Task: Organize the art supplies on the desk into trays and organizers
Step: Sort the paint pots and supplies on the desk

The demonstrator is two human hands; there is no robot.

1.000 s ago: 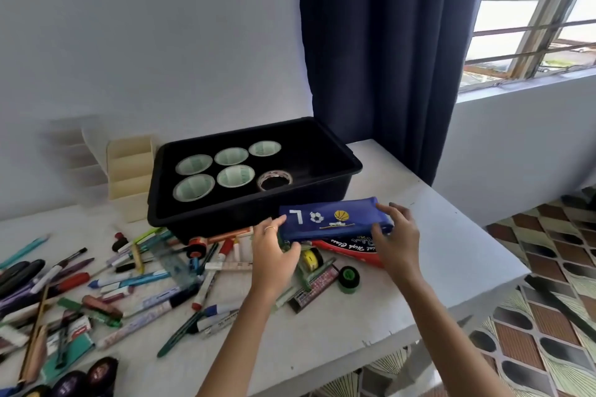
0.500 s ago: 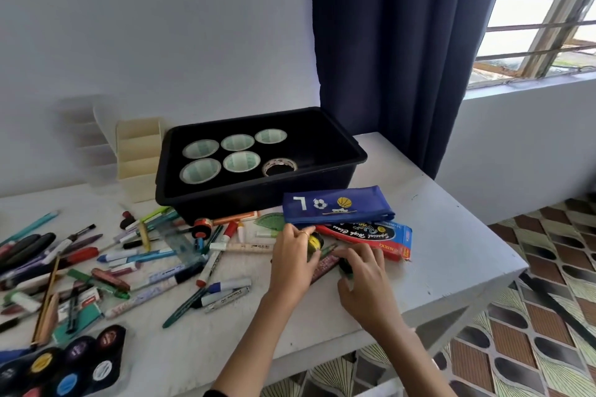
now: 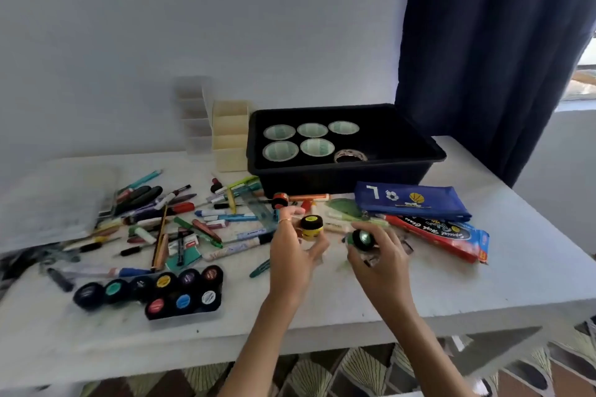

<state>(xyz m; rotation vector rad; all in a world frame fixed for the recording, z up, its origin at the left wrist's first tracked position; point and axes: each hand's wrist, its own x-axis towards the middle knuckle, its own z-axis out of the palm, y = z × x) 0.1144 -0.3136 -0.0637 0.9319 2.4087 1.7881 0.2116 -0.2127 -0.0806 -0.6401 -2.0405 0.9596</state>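
Left hand (image 3: 292,255), in front of the black tray (image 3: 338,180): fingers pinch a yellow paint pot (image 3: 311,227), thumb under it, held off the bench (image 3: 483,284). Right hand (image 3: 377,256), just right of it: fingers curl round a green paint pot (image 3: 361,239), lid facing up. The two pots are near each other, not touching. Tape rolls (image 3: 280,132) sit inside the tray. A blue pouch (image 3: 409,203) lies against the tray's front right, over a red packet (image 3: 445,235). Pens and markers (image 3: 193,222) are scattered front-left of the tray; nearer the bench edge on that side is a clear case of paint pots (image 3: 183,318). A cream organizer (image 3: 230,138) touches the tray's left wall.
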